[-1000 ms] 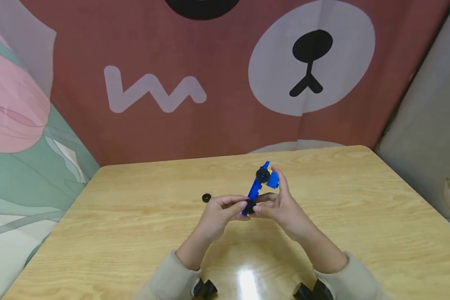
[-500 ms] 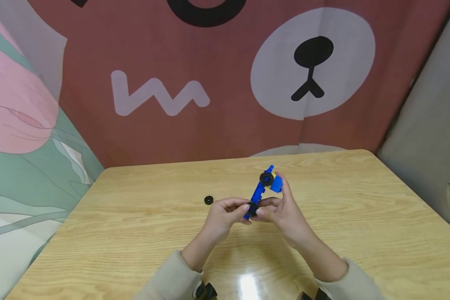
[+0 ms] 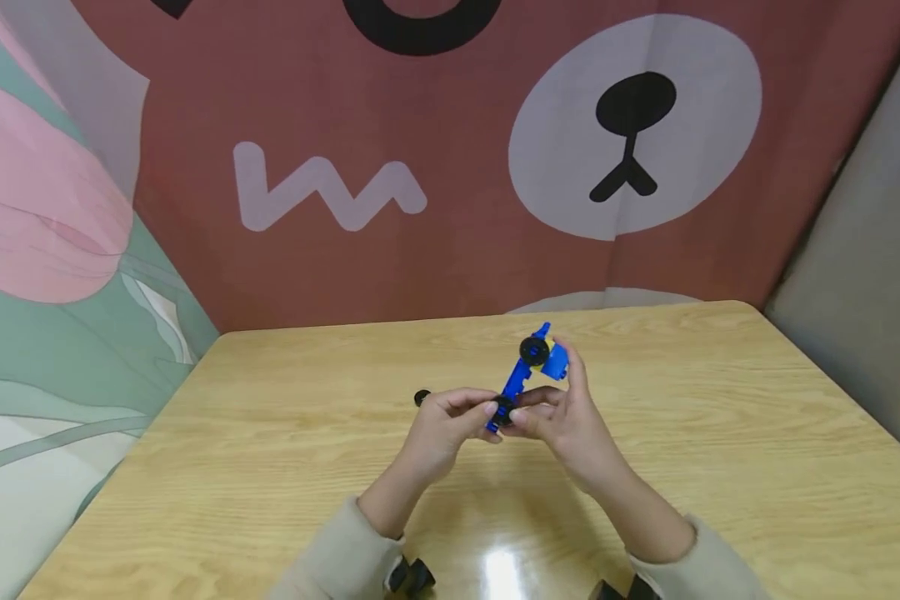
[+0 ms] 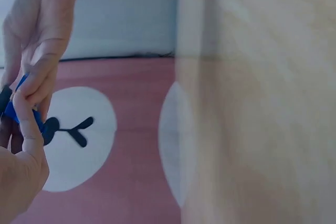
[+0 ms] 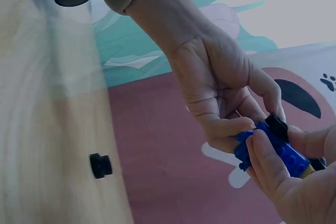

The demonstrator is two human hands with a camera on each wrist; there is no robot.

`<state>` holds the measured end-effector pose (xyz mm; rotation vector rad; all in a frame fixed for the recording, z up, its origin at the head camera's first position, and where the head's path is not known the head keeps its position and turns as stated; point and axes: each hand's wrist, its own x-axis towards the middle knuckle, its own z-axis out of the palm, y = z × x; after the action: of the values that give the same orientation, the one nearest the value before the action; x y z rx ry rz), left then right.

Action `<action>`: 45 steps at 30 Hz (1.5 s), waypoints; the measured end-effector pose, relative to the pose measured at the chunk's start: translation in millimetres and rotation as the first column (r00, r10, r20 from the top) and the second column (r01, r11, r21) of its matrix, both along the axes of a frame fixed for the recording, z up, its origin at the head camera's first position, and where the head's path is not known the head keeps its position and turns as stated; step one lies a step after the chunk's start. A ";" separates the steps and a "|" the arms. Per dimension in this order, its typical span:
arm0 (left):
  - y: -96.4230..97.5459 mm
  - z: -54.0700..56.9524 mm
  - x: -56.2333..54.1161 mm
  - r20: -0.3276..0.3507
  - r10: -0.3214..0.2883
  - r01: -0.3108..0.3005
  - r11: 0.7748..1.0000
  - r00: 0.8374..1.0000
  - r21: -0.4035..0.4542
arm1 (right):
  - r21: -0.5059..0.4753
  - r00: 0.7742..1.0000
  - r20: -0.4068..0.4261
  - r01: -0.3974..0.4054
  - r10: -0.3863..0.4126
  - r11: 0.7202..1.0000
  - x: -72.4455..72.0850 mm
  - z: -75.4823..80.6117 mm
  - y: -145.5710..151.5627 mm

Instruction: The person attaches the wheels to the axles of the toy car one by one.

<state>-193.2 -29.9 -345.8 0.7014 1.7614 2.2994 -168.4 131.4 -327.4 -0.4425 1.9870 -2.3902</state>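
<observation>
A blue toy car [image 3: 516, 379] built of bricks, with a yellow part, is held tilted above the table between both hands. One black wheel [image 3: 534, 351] sits on its far end. At its near end, the left hand [image 3: 438, 429] and the right hand [image 3: 570, 425] pinch another black wheel [image 3: 503, 410] between thumbs and fingers. The right index finger reaches up along a blue block [image 3: 555, 362]. Studs on the blue car [image 5: 283, 153] show in the right wrist view. In the left wrist view, fingers cover most of the car [image 4: 11, 109].
A loose black wheel [image 3: 422, 397] lies on the wooden table [image 3: 270, 467], just beyond the left hand; the right wrist view shows this wheel [image 5: 100, 166] too. Behind the table's far edge hangs a printed curtain [image 3: 450, 250].
Both hands keep the same grip on the car and its near wheel. The view has shifted slightly, and the left hand now partly covers the loose wheel.
</observation>
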 end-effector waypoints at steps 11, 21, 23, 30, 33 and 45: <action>-6.1 12.1 -0.4 0.149 -0.019 0.013 0.999 0.989 0.043 | 0.043 0.998 -0.047 0.040 -0.038 0.998 -2.0 9.7 10.3; -12.1 12.9 -1.9 0.241 -0.043 0.033 0.998 0.970 0.045 | 0.196 0.974 -0.052 0.228 -0.222 0.954 -2.8 12.4 19.7; -13.0 13.4 -2.3 0.229 -0.030 0.022 0.999 0.973 0.041 | 0.236 0.966 -0.057 0.257 -0.250 0.937 -2.8 14.0 20.0; -12.3 10.0 -0.6 0.194 0.009 -0.010 1.000 0.981 0.005 | 0.305 0.967 -0.073 0.254 -0.244 0.918 -3.5 14.1 20.8; -11.6 9.3 -1.6 0.197 0.041 -0.038 0.999 0.980 -0.018 | 0.309 0.973 -0.052 0.230 -0.226 0.923 -4.5 14.3 22.0; -12.5 7.9 -1.9 0.235 0.093 -0.109 0.993 0.968 0.054 | 0.211 0.972 -0.048 0.234 -0.229 0.949 -7.1 12.7 23.2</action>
<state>-195.1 -42.4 -337.9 0.3413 1.6567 2.4024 -175.5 154.6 -314.6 -0.2436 2.3972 -2.2575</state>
